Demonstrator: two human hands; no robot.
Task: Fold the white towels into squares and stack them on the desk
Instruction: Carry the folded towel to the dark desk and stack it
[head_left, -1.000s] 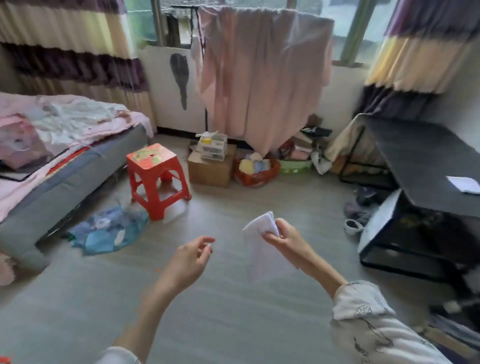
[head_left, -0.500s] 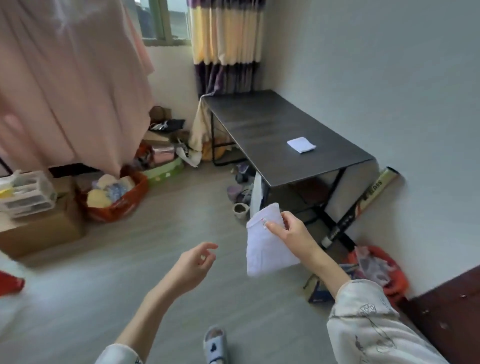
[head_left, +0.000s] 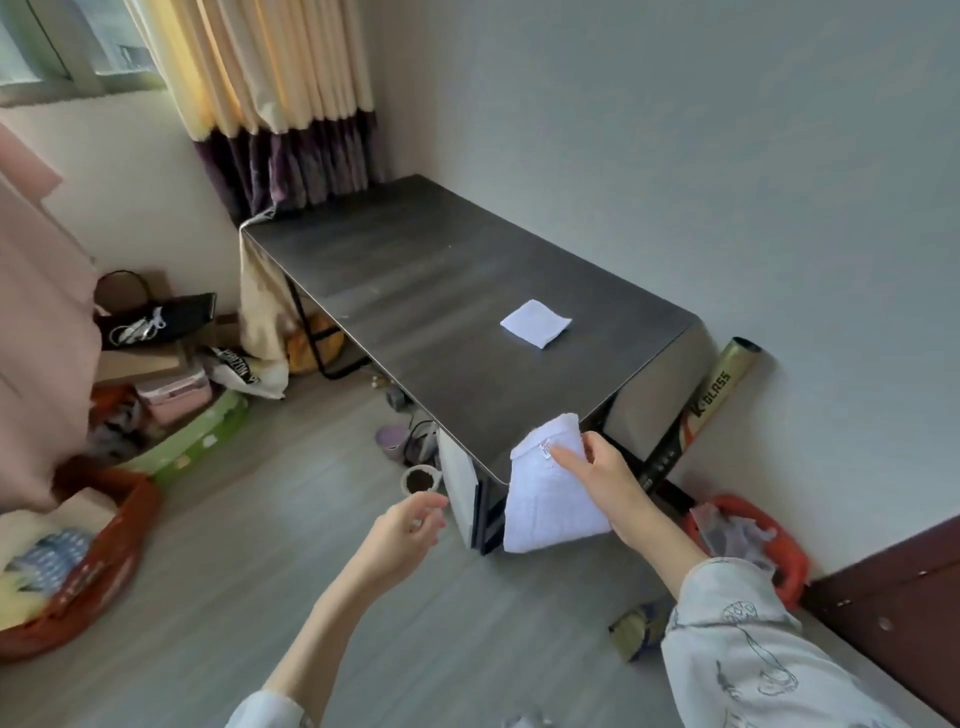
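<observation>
A dark desk (head_left: 415, 291) stands against the right wall. One white towel folded into a square (head_left: 535, 322) lies on its near half. My right hand (head_left: 608, 480) pinches a second white towel (head_left: 550, 493) by its top edge; it hangs down in front of the desk's near corner, a small tag showing at the top. My left hand (head_left: 402, 530) is held out to the left of the hanging towel, fingers loosely curled and holding nothing, a short gap from the cloth.
A red basket (head_left: 748, 540) sits on the floor by the wall at right, a gold tube (head_left: 711, 395) leans behind the desk. Boxes, bags and another red basket (head_left: 78, 566) crowd the floor at left. A pink cloth (head_left: 36, 312) hangs at far left.
The view has swung right, from the window and bed to the desk, which is now much nearer. My right hand has carried the towel up to the desk's near corner.
</observation>
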